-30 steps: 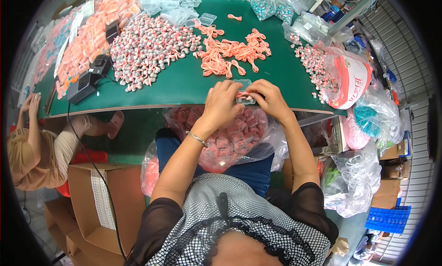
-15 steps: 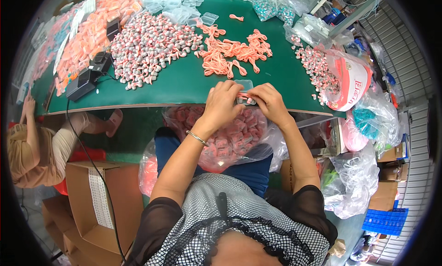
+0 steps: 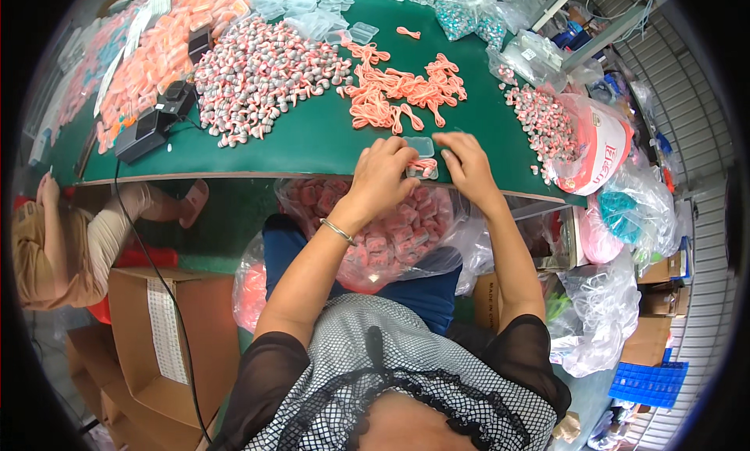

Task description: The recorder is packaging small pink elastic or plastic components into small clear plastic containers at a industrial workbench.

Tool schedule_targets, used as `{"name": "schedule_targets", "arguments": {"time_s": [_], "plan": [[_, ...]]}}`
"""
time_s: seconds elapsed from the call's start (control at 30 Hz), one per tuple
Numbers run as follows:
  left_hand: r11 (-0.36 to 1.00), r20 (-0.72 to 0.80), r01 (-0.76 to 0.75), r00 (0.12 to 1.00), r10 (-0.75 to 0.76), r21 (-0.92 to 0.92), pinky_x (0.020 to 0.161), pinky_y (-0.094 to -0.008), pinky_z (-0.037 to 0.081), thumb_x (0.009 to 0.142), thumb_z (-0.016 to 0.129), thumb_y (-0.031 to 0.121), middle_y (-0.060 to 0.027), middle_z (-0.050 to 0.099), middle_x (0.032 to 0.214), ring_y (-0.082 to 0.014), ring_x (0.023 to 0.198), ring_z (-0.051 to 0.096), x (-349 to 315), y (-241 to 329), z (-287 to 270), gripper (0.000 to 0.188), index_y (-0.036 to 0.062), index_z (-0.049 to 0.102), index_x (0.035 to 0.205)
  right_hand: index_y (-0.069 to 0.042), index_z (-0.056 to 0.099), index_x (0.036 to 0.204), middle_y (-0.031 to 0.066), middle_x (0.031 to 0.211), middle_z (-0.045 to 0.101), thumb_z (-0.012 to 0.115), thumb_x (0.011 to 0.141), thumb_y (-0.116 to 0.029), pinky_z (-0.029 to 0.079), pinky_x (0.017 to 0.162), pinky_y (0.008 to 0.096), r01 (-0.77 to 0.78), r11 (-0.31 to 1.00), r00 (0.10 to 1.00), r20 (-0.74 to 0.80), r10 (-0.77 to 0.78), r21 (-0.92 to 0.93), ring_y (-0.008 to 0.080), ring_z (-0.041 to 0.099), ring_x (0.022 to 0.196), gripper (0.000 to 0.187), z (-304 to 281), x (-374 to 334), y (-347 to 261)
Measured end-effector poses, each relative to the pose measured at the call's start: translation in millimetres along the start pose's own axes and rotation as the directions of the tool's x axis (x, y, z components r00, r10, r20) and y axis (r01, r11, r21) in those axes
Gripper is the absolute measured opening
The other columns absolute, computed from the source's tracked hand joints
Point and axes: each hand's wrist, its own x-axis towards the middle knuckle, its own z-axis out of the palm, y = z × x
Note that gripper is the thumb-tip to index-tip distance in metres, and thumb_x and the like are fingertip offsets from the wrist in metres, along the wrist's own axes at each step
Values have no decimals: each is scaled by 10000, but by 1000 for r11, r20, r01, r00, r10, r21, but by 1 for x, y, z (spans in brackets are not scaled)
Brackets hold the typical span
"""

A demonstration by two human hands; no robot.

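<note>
At the table's near edge, my left hand (image 3: pixel 381 174) grips a small clear plastic case (image 3: pixel 420 146) by its left side. Its lid is tipped open toward the far side, and coral and whitish contents show in the near half. My right hand (image 3: pixel 470 171) is just right of the case, its thumb and fingers apart with nothing between them. Beyond both hands lies a heap of looped coral cords (image 3: pixel 406 88). A large pile of small grey-and-coral plug-shaped pieces (image 3: pixel 262 80) spreads to its left.
Below the table edge, a clear bag (image 3: pixel 391 244) holds many filled cases. At right, small pieces (image 3: pixel 543 127) spill from a white-and-red bag (image 3: pixel 598 150). Black boxes (image 3: pixel 144 135) with a cable stand at left, near coral cases (image 3: pixel 156 64). Another person (image 3: pixel 58 248) sits far left.
My right hand has come away from the case to the right, and its fingers have spread. More of the case's contents now shows. My left hand still grips the case.
</note>
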Motion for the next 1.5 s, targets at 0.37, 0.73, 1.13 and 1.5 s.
{"name": "schedule_targets", "arguments": {"time_s": [0.37,0.73,1.13,1.5], "plan": [[997,-54,27,998,-31,-69,869,-424,446,681,812,126,-101,575,1094,-321,1077,554,0,4,-3,616,76,530,1225,-28,639,1029,120,887,631,714,816,-57,505,677,339,-179,971,984,6,180,160,258,626,755,228,8,5,8],[999,-121,34,992,-37,-31,863,-434,453,716,801,160,-122,600,1056,-326,1035,573,-4,-1,3,592,49,553,1241,-11,636,951,149,922,668,714,807,-8,539,761,396,68,998,947,-313,-65,-2,338,664,867,164,28,-33,-18],[973,-202,224,957,-209,57,725,-420,447,800,721,181,-69,672,794,-282,808,639,-7,5,8,86,97,733,813,-22,647,932,143,945,669,729,774,13,545,800,393,71,997,930,-361,-62,11,320,668,914,181,38,-40,-18],[962,-378,117,926,-15,249,755,-391,383,812,698,167,-21,614,887,-222,839,575,-31,25,26,222,109,699,1027,-22,655,941,142,943,672,735,765,27,549,800,392,93,996,913,-399,-80,14,325,669,913,199,42,-41,-16]]}}
